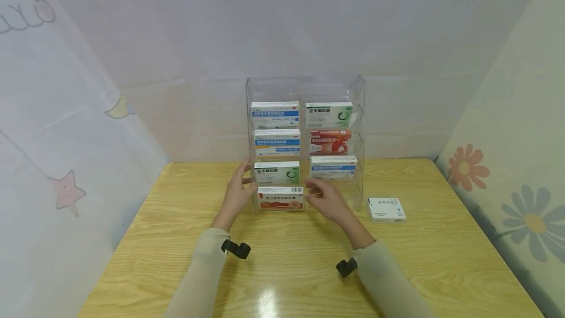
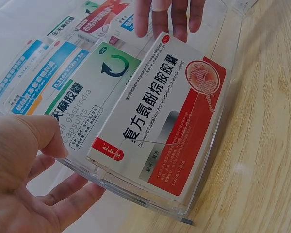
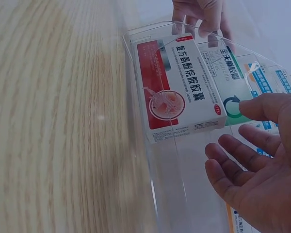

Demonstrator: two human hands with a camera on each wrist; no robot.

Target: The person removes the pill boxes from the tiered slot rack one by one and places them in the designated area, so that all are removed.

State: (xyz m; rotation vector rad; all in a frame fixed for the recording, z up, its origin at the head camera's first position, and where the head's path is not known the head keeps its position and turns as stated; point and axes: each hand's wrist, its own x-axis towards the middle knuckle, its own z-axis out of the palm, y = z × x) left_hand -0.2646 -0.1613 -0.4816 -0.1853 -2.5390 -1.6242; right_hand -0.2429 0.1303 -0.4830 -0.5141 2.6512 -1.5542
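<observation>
A clear acrylic display rack stands on the table, with medicine boxes on its tiers. At its left side, my left hand holds the side panel, thumb in front and fingers on the outer side. My right hand hovers before the lower right tiers, fingers loosely bent and holding nothing. Between the hands, a red-and-white capsule box sits on the left of the bottom tier. Above it rests a green-and-white capsule box. A blue-and-white box stands just above my right hand.
Higher tiers hold more blue-and-white boxes, a red box and another green-and-white box. A white medicine box lies on the wooden table right of the rack. Fabric walls enclose the back and sides.
</observation>
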